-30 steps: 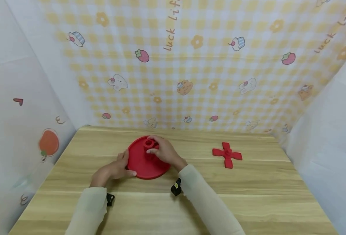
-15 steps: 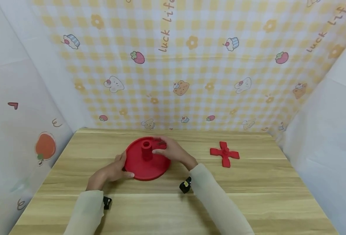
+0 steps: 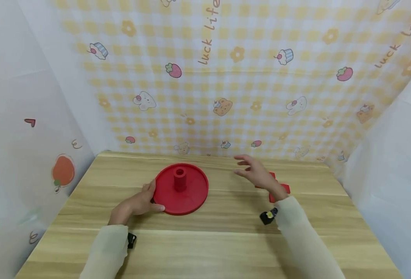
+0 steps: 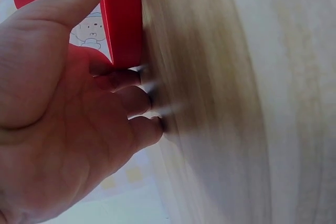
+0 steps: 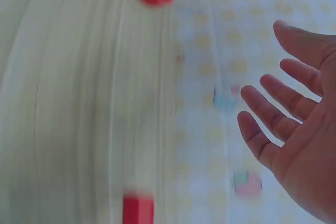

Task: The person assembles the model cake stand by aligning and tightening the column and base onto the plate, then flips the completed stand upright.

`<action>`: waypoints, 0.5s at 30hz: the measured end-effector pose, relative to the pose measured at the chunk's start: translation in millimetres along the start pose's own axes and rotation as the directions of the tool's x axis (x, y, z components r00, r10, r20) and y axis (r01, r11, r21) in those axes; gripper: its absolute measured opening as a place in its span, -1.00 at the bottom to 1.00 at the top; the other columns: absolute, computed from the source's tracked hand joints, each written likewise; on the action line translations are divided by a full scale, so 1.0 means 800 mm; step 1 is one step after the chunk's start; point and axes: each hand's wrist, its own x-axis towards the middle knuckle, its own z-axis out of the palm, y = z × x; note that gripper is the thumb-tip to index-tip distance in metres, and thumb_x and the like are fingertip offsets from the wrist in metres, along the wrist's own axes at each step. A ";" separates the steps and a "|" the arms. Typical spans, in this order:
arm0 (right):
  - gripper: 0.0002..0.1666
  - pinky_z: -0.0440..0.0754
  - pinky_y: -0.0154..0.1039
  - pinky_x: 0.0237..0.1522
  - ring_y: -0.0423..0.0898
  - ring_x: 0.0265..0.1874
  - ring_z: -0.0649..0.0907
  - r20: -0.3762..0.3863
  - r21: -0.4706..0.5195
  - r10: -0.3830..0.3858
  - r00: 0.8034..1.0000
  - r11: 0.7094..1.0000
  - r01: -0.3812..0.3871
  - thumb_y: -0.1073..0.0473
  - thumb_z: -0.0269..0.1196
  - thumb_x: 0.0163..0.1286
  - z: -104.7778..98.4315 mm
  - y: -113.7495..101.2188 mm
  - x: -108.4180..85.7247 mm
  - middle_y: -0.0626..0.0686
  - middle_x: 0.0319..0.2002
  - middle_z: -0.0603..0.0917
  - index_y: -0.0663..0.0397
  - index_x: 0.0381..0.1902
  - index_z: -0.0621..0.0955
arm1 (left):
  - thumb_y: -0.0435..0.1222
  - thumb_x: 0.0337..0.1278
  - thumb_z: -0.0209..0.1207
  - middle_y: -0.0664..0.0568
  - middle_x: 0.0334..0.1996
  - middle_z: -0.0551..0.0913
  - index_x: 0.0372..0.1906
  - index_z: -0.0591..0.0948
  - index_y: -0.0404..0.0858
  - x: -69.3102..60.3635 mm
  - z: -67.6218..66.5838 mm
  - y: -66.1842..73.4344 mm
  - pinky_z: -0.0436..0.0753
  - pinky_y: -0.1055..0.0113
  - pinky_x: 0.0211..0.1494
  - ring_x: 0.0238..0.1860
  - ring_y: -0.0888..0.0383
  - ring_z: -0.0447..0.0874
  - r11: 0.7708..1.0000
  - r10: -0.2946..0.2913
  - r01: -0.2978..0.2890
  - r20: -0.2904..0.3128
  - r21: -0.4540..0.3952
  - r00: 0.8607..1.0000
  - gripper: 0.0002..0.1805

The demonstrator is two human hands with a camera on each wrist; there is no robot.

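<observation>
Red round disc [image 3: 196,193] with a raised rim and a hollow upright post [image 3: 180,183] at its centre sits on our pale wood-grain table [image 3: 205,252], left of the middle. Our left hand [image 3: 140,202] grips its left edge between thumb and fingers. Our right hand [image 3: 257,173], fingers loosely spread and holding nothing, hovers above the table, partly covering a flat red cross-shaped piece [image 3: 284,189] in the head view.

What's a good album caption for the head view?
Left grip at the rim of a red disc with hollow upright post; right grip open, partly hiding another red piece.
</observation>
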 end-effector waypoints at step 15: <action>-0.39 0.53 0.27 0.15 0.37 0.26 0.47 -0.075 -0.110 0.152 0.985 0.981 -0.160 0.18 0.19 0.49 -0.085 0.084 -0.080 0.40 0.36 0.37 0.29 0.40 0.33 | -0.02 0.13 0.36 -0.39 0.53 -0.20 0.56 -0.31 -0.39 0.005 0.004 -0.003 0.21 -0.31 0.42 0.52 -0.38 -0.22 1.000 -0.022 0.022 -0.010 -0.013 1.000 0.26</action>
